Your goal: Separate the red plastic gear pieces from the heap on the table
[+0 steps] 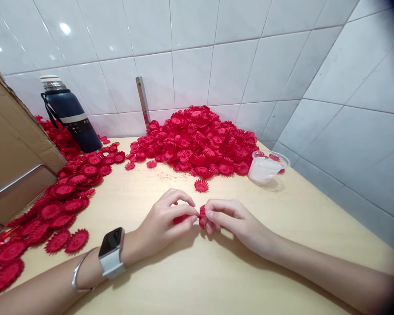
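Above the middle of the table my left hand (pixel 172 214) and my right hand (pixel 231 216) meet at the fingertips. Between the right thumb and fingers is a small red petal-edged disc (pixel 202 211), seen nearly edge-on. The left thumb and forefinger pinch at its left side. More red material (pixel 180 218) shows inside the left hand, partly hidden by the fingers, so I cannot tell if it is a separate disc. One loose red disc (pixel 201 186) lies flat just beyond the fingertips.
A big heap of red discs (pixel 200 140) rests against the tiled wall. More discs (pixel 64 205) spread along the left beside a cardboard box (pixel 19 131). A dark blue bottle (pixel 75 118) leans there. A clear plastic cup (pixel 264 169) with white contents stands right of the heap.
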Tool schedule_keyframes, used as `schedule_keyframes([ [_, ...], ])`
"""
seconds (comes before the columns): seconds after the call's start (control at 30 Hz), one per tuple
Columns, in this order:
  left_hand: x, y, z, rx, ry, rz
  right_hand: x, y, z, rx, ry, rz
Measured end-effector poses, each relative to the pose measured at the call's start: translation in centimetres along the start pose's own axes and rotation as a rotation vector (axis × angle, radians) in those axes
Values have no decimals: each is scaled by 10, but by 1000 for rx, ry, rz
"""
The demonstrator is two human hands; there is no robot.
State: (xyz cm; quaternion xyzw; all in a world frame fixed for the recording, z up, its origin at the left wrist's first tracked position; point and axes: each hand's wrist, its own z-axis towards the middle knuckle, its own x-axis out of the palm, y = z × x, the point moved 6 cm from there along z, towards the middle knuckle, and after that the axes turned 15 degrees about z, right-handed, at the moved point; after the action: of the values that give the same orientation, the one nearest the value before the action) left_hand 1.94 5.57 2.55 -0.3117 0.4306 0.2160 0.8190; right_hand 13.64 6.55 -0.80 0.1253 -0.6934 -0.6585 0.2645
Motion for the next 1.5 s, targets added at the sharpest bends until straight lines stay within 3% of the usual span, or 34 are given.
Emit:
schedule_keyframes([
  [0.5,2,-3,0,27,68,-54,0,0,-1,-25,-17,-67],
  [0.83,5,-4,0,4,105,-139,9,1,-3,-169,122,-333],
  [1.0,6,-3,-1,-5,117,-125,8,2,-3,-179,113,-400],
  [1.3,5,-3,-1,-25,119,-132,7,1,-2,-156,89,-402],
  [1.5,5,1,-1,-74,121,-143,2,-1,-2,-98,29,-288],
])
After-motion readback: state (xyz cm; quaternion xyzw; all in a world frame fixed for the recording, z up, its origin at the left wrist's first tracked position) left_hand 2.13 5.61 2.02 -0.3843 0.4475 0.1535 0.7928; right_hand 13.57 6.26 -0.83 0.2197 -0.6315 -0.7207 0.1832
